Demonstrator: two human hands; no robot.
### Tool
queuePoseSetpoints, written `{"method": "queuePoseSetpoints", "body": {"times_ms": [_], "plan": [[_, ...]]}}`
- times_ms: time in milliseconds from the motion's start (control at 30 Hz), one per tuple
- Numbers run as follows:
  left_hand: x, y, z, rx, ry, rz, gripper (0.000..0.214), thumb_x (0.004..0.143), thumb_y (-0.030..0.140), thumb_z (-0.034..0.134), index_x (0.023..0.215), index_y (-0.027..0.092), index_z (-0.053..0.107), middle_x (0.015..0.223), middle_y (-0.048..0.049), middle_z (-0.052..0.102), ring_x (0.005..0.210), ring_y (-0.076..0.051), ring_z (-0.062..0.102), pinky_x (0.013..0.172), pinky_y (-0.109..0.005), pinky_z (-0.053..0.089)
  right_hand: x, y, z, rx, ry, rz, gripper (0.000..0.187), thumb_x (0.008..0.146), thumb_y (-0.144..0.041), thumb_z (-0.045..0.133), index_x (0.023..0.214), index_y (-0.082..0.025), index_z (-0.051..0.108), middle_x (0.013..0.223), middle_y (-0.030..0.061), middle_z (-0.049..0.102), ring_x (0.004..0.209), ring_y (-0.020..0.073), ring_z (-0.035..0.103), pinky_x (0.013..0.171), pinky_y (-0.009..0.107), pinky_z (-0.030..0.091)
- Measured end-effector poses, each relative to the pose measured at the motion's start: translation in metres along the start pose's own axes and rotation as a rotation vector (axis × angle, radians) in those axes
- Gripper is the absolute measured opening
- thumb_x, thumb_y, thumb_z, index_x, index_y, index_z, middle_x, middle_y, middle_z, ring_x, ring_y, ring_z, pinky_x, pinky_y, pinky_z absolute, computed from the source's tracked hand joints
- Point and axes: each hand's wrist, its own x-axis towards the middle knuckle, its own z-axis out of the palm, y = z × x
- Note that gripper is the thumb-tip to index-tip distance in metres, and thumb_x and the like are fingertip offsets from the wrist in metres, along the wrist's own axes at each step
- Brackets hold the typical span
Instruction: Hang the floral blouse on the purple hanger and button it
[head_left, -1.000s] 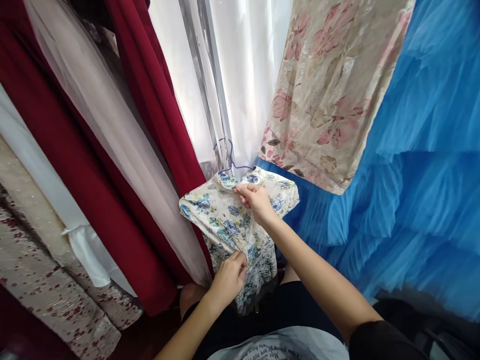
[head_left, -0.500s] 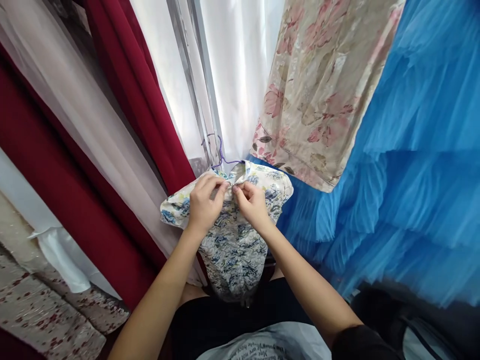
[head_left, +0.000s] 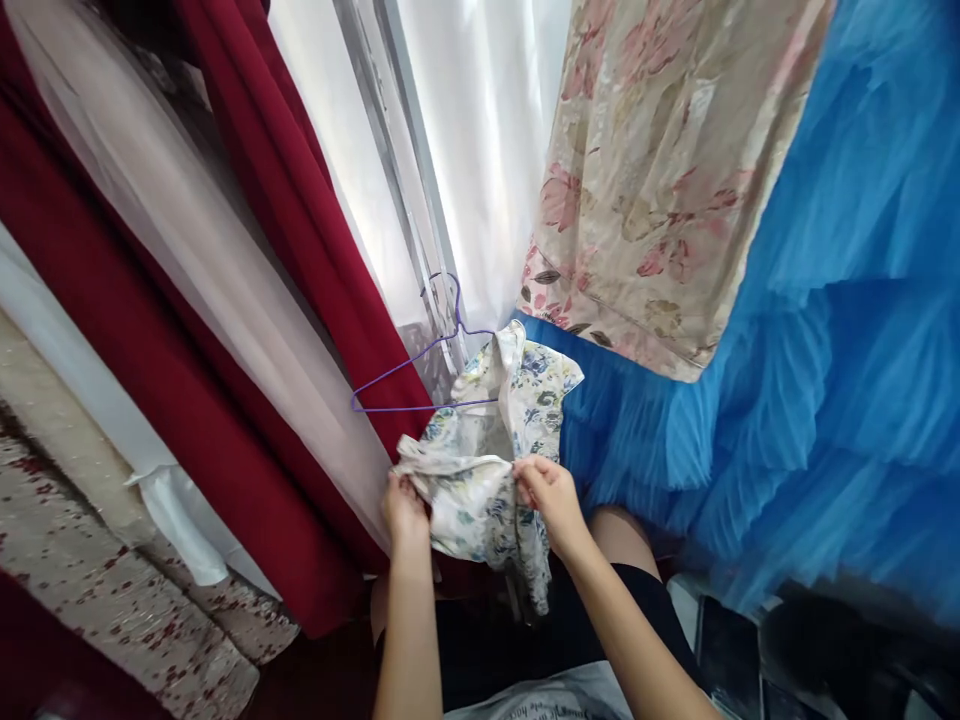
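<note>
A small white garment (head_left: 472, 505) with blue and green flowers hangs half off a purple hanger (head_left: 401, 372). Its right shoulder is still over the hanger's right arm, while the hanger's left arm is bare. My left hand (head_left: 406, 508) grips the garment's left shoulder part, which is pulled down and folded over. My right hand (head_left: 546, 495) pinches the garment's edge near the middle of the front opening. The neckline gapes, and the inside of the back shows. Cloth hides some of my left fingertips.
Dark red drapes (head_left: 300, 200) and pale sheer cloth hang on the left, with a white curtain (head_left: 487, 150) behind the hanger. A beige cloth with pink flowers (head_left: 660, 200) and a ruffled blue tulle dress (head_left: 825, 400) hang on the right. Dark items lie at the lower right.
Both hands were together at the garment's neck. They have moved down and apart, and the left shoulder has come off the hanger, baring its left arm. The view has shifted slightly.
</note>
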Motion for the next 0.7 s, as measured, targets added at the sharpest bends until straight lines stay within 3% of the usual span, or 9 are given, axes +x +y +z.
{"method": "queuePoseSetpoints", "body": {"times_ms": [67, 133, 233, 300, 367, 433, 533, 633, 700], "plan": [[-0.031, -0.037, -0.001, -0.012, -0.033, -0.075, 0.017, 0.085, 0.029, 0.066, 0.074, 0.018, 0.059, 0.071, -0.0016, 0.066, 0.067, -0.016, 0.066, 0.073, -0.029, 0.052, 0.004, 0.005, -0.032, 0.169, 0.200, 0.056, 0.025, 0.075, -0.039, 0.073, 0.072, -0.017, 0.062, 0.050, -0.0077, 0.043, 0.044, 0.0066, 0.033, 0.044, 0.020, 0.023], [-0.057, -0.056, 0.004, -0.028, -0.152, -0.104, 0.021, 0.082, 0.035, 0.073, 0.081, 0.017, 0.064, 0.082, -0.0052, 0.071, 0.078, -0.018, 0.070, 0.082, -0.032, 0.054, 0.006, 0.008, -0.070, 0.270, 0.417, 0.068, 0.027, 0.069, -0.039, 0.077, 0.071, -0.017, 0.060, 0.053, -0.0077, 0.045, 0.045, 0.0058, 0.035, 0.043, 0.019, 0.026], [-0.086, -0.054, 0.018, -0.019, -0.413, 0.008, 0.030, 0.083, 0.045, 0.076, 0.086, 0.017, 0.066, 0.090, -0.0056, 0.072, 0.090, -0.018, 0.070, 0.092, -0.032, 0.052, 0.003, 0.010, -0.109, 0.226, 0.617, 0.066, 0.033, 0.065, -0.044, 0.080, 0.071, -0.019, 0.059, 0.054, -0.0065, 0.049, 0.044, 0.0067, 0.039, 0.041, 0.019, 0.029], [-0.102, -0.039, 0.029, 0.020, -0.536, 0.111, 0.030, 0.088, 0.047, 0.071, 0.088, 0.018, 0.065, 0.090, -0.0041, 0.071, 0.090, -0.017, 0.068, 0.090, -0.029, 0.051, -0.002, 0.009, -0.113, 0.128, 0.639, 0.030, 0.041, 0.069, -0.056, 0.078, 0.071, -0.020, 0.059, 0.055, -0.0049, 0.052, 0.044, 0.0086, 0.042, 0.040, 0.021, 0.032], [-0.119, -0.023, 0.039, 0.092, -0.654, 0.191, 0.026, 0.093, 0.044, 0.067, 0.092, 0.018, 0.067, 0.092, -0.0041, 0.070, 0.091, -0.017, 0.066, 0.087, -0.027, 0.051, -0.008, 0.007, -0.101, 0.007, 0.512, -0.017, 0.051, 0.075, -0.071, 0.069, 0.071, -0.022, 0.060, 0.060, -0.0009, 0.059, 0.049, 0.0129, 0.050, 0.046, 0.025, 0.041], [-0.137, -0.011, 0.047, 0.201, -0.799, 0.286, 0.022, 0.095, 0.040, 0.064, 0.095, 0.018, 0.068, 0.096, -0.0057, 0.069, 0.094, -0.019, 0.065, 0.088, -0.029, 0.050, -0.015, 0.001, -0.080, -0.131, 0.254, -0.020, 0.060, 0.080, -0.081, 0.056, 0.076, -0.022, 0.068, 0.074, 0.0056, 0.070, 0.070, 0.0215, 0.064, 0.066, 0.033, 0.053], [-0.152, 0.002, 0.055, 0.340, -0.918, 0.454, 0.018, 0.096, 0.036, 0.063, 0.093, 0.019, 0.070, 0.096, -0.0071, 0.067, 0.097, -0.022, 0.063, 0.091, -0.032, 0.049, -0.026, -0.007, -0.051, -0.213, -0.097, 0.057, 0.069, 0.085, -0.085, 0.043, 0.095, -0.025, 0.075, 0.099, 0.0092, 0.075, 0.110, 0.0300, 0.065, 0.099, 0.042, 0.049], [-0.145, 0.014, 0.056, 0.437, -0.896, 0.504, 0.017, 0.095, 0.037, 0.064, 0.092, 0.022, 0.072, 0.099, -0.0078, 0.066, 0.101, -0.025, 0.062, 0.095, -0.035, 0.048, -0.036, -0.013, -0.035, -0.101, -0.269, 0.164, 0.078, 0.081, -0.092, 0.035, 0.090, -0.026, 0.074, 0.088, 0.0107, 0.074, 0.101, 0.0317, 0.067, 0.089, 0.045, 0.053], [-0.133, 0.018, 0.049, 0.490, -0.980, 0.372, 0.022, 0.095, 0.043, 0.063, 0.101, 0.025, 0.073, 0.105, -0.0082, 0.066, 0.104, -0.026, 0.062, 0.097, -0.036, 0.047, -0.044, -0.020, -0.031, -0.031, -0.343, 0.244, 0.065, 0.073, -0.089, 0.054, 0.077, -0.027, 0.072, 0.076, 0.0116, 0.070, 0.083, 0.0317, 0.068, 0.076, 0.045, 0.055]]}}
